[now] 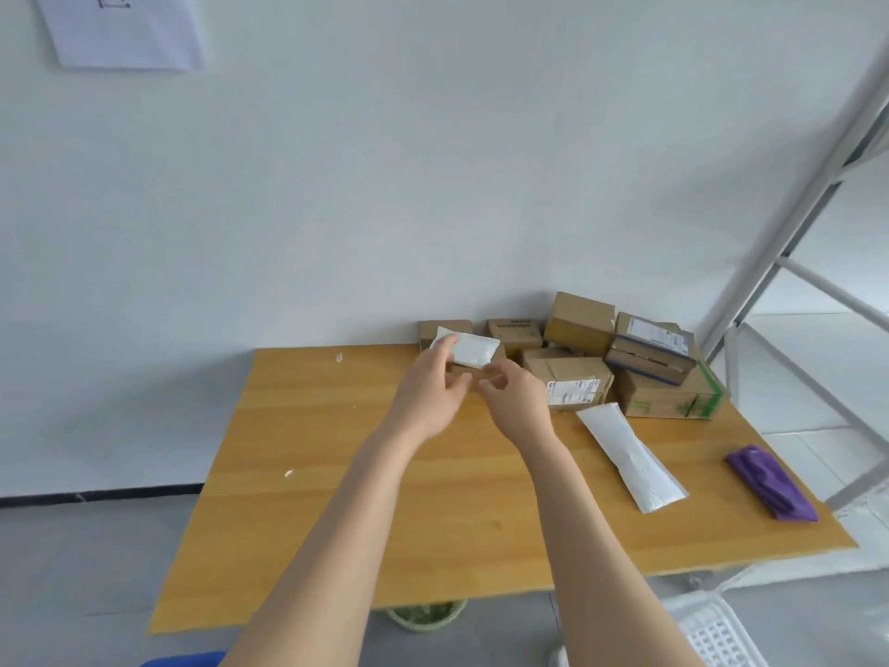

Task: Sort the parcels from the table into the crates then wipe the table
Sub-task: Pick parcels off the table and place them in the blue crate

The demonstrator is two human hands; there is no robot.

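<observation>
Head view: a wooden table (336, 498) stands against a white wall. At its far edge, the left hand (428, 392) reaches onto a small white packet (474, 352) that lies on top of a small brown box (474, 370). Its fingers lie over the packet's left end with the thumb opposed below, pinching it. The right hand (514, 402) is just beside it at the box's near face, fingers loosely curled. Whether it grips anything cannot be told.

A pile of cardboard boxes (577, 373) fills the far right corner. A long white mailer (630, 459) lies flat in front of the pile, angled toward the right edge. A folded purple cloth (772, 483) rests at the right edge, apart from the mailer. 2 small white scraps (339, 357) lie on the left half of the table.

A white crate (712, 633) sits on the floor off the near right corner, and a green basket (425, 616) shows under the near edge. A metal shelf frame (789, 243) stands to the right.
</observation>
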